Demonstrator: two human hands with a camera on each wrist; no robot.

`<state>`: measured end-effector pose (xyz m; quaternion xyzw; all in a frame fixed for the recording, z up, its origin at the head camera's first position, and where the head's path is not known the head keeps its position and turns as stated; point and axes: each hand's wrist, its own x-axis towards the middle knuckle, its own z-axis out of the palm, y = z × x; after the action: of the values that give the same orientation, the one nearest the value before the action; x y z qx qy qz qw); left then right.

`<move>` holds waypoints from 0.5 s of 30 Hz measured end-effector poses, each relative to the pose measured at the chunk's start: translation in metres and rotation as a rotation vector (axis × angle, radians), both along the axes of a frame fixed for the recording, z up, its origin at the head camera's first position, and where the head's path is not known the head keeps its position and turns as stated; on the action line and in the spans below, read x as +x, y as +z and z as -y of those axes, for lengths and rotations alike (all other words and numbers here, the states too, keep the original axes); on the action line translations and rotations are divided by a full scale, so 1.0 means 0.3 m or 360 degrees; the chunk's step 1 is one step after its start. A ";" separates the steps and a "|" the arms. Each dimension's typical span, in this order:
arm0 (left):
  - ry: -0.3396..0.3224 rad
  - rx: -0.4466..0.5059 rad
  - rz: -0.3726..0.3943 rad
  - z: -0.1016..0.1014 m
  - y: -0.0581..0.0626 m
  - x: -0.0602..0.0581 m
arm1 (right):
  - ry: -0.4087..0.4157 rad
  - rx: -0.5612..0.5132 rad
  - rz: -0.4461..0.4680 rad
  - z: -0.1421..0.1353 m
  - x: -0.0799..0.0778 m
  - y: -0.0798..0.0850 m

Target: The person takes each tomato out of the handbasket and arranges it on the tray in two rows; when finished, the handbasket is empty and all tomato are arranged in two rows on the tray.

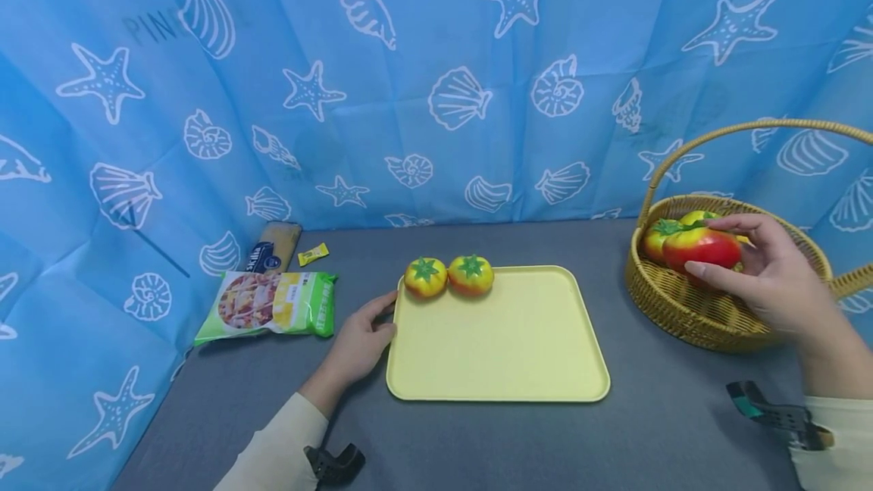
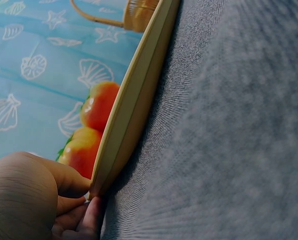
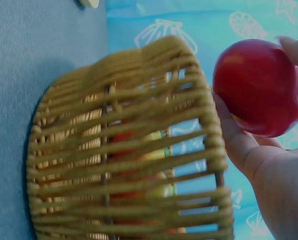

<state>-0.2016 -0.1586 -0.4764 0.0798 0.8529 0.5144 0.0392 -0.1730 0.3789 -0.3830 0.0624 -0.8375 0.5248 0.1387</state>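
Note:
My right hand [image 1: 774,267] holds a red-and-yellow tomato [image 1: 702,247] over the wicker basket [image 1: 702,332], thumb and fingers around its sides. Close up in the right wrist view, that tomato [image 3: 258,87] is glossy red and sits above the basket's woven rim [image 3: 208,110]. More red-and-yellow tomatoes [image 1: 656,239] lie inside, partly hidden. On the left, my left hand [image 1: 360,339] grips the edge of a pale yellow tray [image 1: 498,339]. In the left wrist view its fingers pinch the tray's rim [image 2: 131,105]. Two tomatoes with green leafy tops, one left [image 1: 426,277] and one right [image 1: 470,275], sit side by side at the tray's far left.
Left of the tray lie a green-and-white food bag [image 1: 273,303], a brown packet [image 1: 274,245] with dark print and a small yellow wrapped piece [image 1: 313,254]. A tall handle [image 1: 750,126] arches over the basket. Blue shell-patterned cloth [image 1: 409,97] hangs behind the grey tabletop [image 1: 477,445].

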 end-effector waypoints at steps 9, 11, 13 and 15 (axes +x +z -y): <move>-0.0009 0.0011 0.0002 0.003 -0.005 0.000 | -0.0047 0.0020 -0.0053 0.051 0.001 0.009; -0.0010 0.0015 0.0002 0.004 -0.005 0.002 | -0.0045 0.0047 0.0005 0.058 0.003 0.014; -0.0009 0.0015 0.0001 0.003 -0.004 0.002 | -0.0040 0.0095 0.0049 0.065 0.002 0.016; -0.0008 0.0011 -0.0002 0.003 -0.003 0.002 | -0.0038 0.0137 0.0098 0.071 0.001 0.018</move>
<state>-0.2009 -0.1594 -0.4773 0.0823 0.8510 0.5171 0.0397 -0.1727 0.3575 -0.3776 0.0422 -0.8638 0.4884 0.1162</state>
